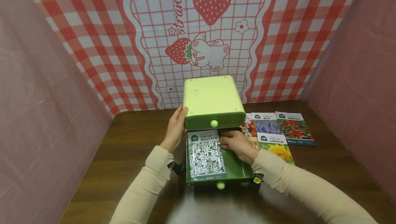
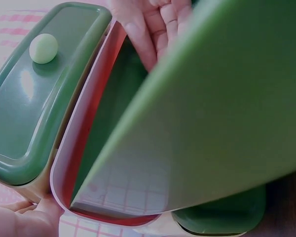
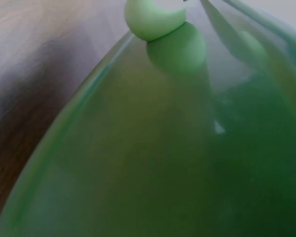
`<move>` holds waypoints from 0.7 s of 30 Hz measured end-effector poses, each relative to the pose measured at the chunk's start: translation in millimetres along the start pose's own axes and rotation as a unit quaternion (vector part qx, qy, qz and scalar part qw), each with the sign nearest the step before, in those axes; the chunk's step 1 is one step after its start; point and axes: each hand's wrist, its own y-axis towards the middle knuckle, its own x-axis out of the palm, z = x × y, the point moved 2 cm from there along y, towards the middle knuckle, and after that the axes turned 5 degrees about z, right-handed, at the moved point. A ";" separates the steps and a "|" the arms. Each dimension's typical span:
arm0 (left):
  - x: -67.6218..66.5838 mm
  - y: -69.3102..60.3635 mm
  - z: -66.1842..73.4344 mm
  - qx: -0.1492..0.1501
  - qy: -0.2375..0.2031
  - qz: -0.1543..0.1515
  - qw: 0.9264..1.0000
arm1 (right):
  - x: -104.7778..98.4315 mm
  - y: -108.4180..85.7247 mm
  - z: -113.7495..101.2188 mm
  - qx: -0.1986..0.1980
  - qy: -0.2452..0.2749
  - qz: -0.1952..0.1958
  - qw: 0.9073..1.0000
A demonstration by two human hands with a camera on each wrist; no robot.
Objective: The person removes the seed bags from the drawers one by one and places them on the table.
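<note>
A small green drawer cabinet [image 1: 213,96] with a pale yellow-green top stands on the table. Its lower drawer [image 1: 238,169] is pulled out, while the upper one is closed. A seed packet [image 1: 206,158] with white flowers lies in the left part of that drawer. Against the cabinet's left side rests my left hand [image 1: 175,129], its thumb near the front corner. My right hand [image 1: 239,145] reaches into the drawer beside the packet. From the left wrist view, the right hand's fingers [image 2: 158,29] look loosely bent with nothing between them. The right wrist view shows mostly the drawer's green surface [image 3: 138,148].
Several seed packets lie on the table right of the cabinet, among them a yellow-flower packet [image 1: 278,151], a purple-flower packet [image 1: 267,127] and a red-flower packet [image 1: 295,129]. A strawberry-print cloth [image 1: 241,52] hangs behind. Pink cloth walls [image 1: 40,89] flank the wooden table [image 1: 123,148].
</note>
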 end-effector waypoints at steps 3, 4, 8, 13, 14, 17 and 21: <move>0.2 0.0 0.2 0.001 -0.002 0.002 1.000 | -1.6 -1.3 1.7 0.006 -0.021 -0.001 1.000; 0.2 0.2 0.1 0.000 -0.003 0.003 1.000 | -1.8 -1.7 2.0 0.009 -0.026 -0.004 1.000; 0.2 0.2 0.0 -0.004 -0.006 0.001 1.000 | -1.1 -4.9 3.1 0.021 -0.041 -0.022 0.999; -0.3 -0.7 0.6 -0.007 0.002 -0.001 1.000 | 2.2 -10.8 4.6 0.036 -0.070 -0.045 0.996; -0.4 -0.7 0.8 -0.007 0.003 -0.001 1.000 | 3.0 -11.6 5.2 0.038 -0.075 -0.047 0.995; -0.5 -1.6 1.0 -0.007 0.007 -0.003 1.000 | 5.7 -12.3 8.7 0.043 -0.082 -0.047 0.995; -0.5 -1.8 0.9 -0.005 0.004 -0.005 1.000 | 8.4 -13.3 12.4 0.051 -0.083 -0.045 0.994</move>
